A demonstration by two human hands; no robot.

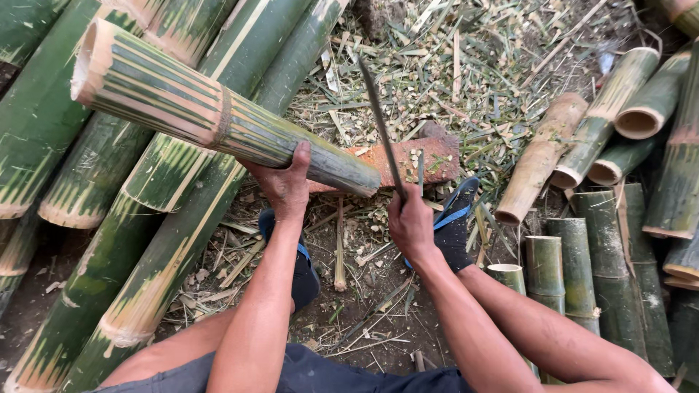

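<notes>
From the head camera, the left hand [287,185] is gripping a bamboo tube [211,116], which is resting on a reddish block [429,156] on the ground. The right hand [411,222] is wrapped tight around a long knife [382,131]. The blade could slip toward the left fingers, because they are sitting near it.

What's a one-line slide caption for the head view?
Left hand steadies a green bamboo section on a reddish block; right hand holds a long blade.
</notes>
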